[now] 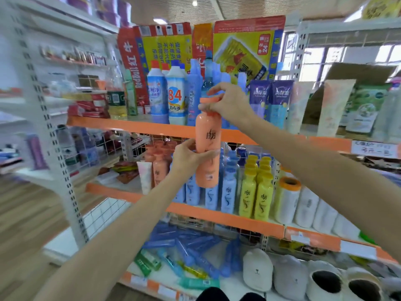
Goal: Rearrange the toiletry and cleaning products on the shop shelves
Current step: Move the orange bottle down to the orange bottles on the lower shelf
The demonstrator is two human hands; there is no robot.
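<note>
We hold the orange bottle [207,146] up in front of the middle shelf [191,210], our right hand [230,103] gripping its cap and our left hand [191,158] wrapped round its body, likely to keep it steady.

The tall plastic bottle [207,140] held in front of the shelves is salmon-orange with a brighter orange cap and black brush-stroke lettering. The metal shelf edges [130,123] are orange too, on white perforated uprights. On the middle shelf stand yellow bottles [263,199] with the same black lettering, pale blue bottles [228,192] beside them, and more salmon-orange bottles [160,168] to the left. Up top, a white bleach bottle [176,94] shows a red "84" on a blue and yellow label. Behind it, cardboard cartons [247,46] are red and yellow with blue bands. Purple pouches [269,94] stand to the right.
</note>
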